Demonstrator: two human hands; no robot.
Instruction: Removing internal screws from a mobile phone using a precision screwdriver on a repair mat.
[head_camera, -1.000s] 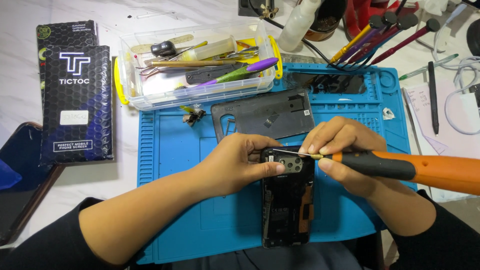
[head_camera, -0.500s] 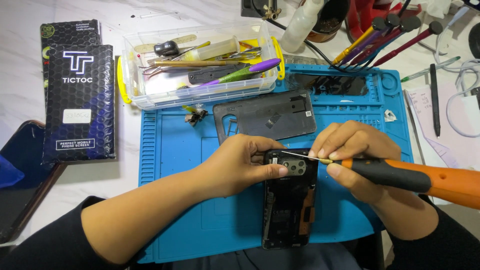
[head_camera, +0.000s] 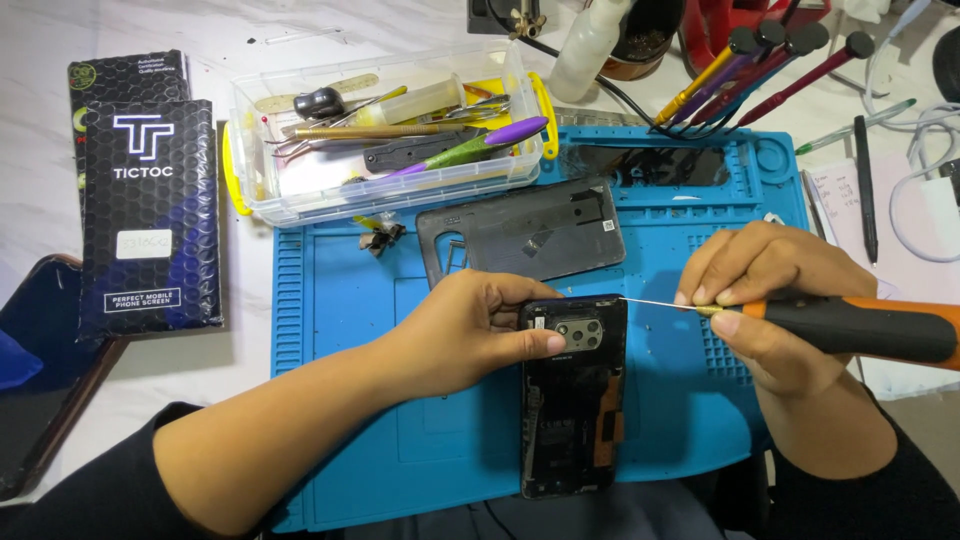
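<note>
Opened phone (head_camera: 572, 395) lay at mat's (head_camera: 330, 350) near edge, centre. Left hand (head_camera: 470, 330) pinched its top corner, steadying. Right hand (head_camera: 765, 300) gripped orange-black screwdriver (head_camera: 850, 328), thin tip at phone's upper right edge. Step judged: working screw near camera block. Next calls for steady, square tip.

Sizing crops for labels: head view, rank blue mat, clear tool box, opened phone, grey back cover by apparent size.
1. blue mat
2. clear tool box
3. opened phone and grey back cover: look alike, unranked.

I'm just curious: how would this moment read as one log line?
left hand: steadies opened black phone | right hand: holds orange-and-black screwdriver, tip at phone's top edge | surface: blue work mat
</note>
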